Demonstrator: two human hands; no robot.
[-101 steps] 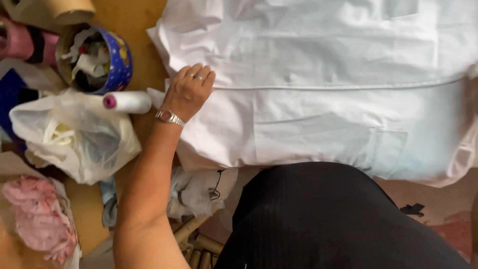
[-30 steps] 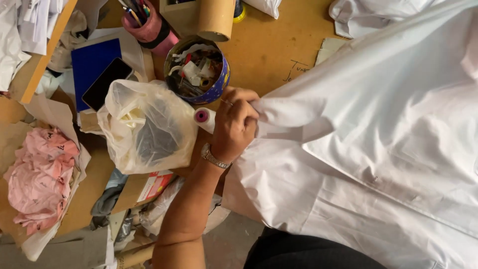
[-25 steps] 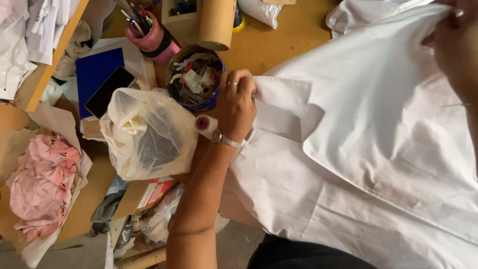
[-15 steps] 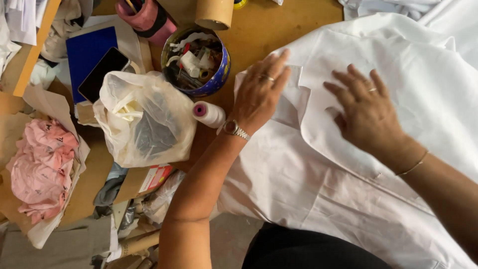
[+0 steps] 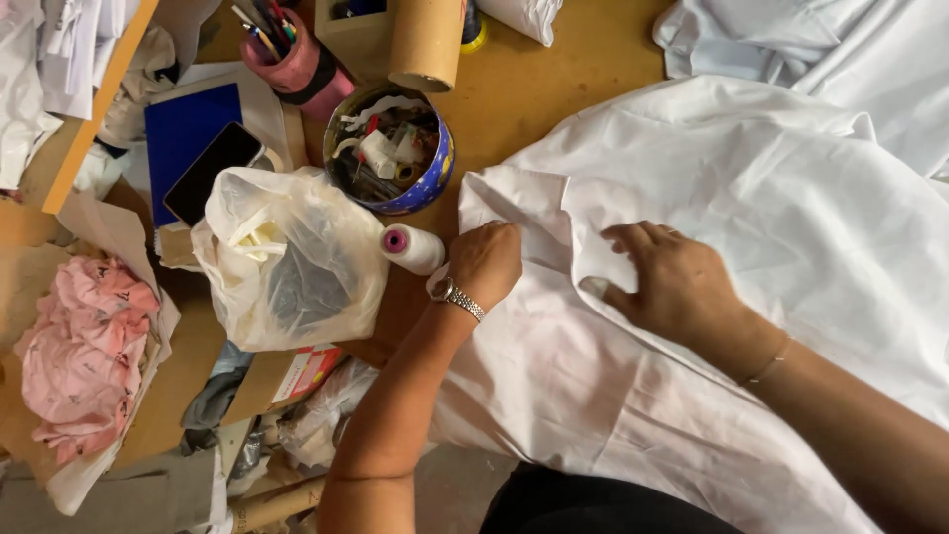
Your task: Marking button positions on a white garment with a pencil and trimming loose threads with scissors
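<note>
A white shirt [image 5: 751,227] lies spread over the wooden table [image 5: 554,89], filling the right half of the head view. My left hand [image 5: 486,261], with a wristwatch, is closed on the shirt's edge just below its collar [image 5: 514,203]. My right hand [image 5: 672,279] rests on the cloth a little to the right, fingers bent and pressing a fold flat. A white thread spool [image 5: 413,247] with a pink core lies just left of my left hand.
A round blue tin [image 5: 390,148] of odds and ends, a cardboard tube [image 5: 427,42], a pink pen holder [image 5: 287,61], a phone [image 5: 213,170] on a blue book, a translucent plastic bag [image 5: 292,262] and pink cloth [image 5: 84,356] crowd the left side. More white fabric [image 5: 830,49] lies top right.
My left hand has curled from flat onto the shirt's edge near the collar. My right hand came into view, laid on the shirt, and has shifted left toward the collar.
</note>
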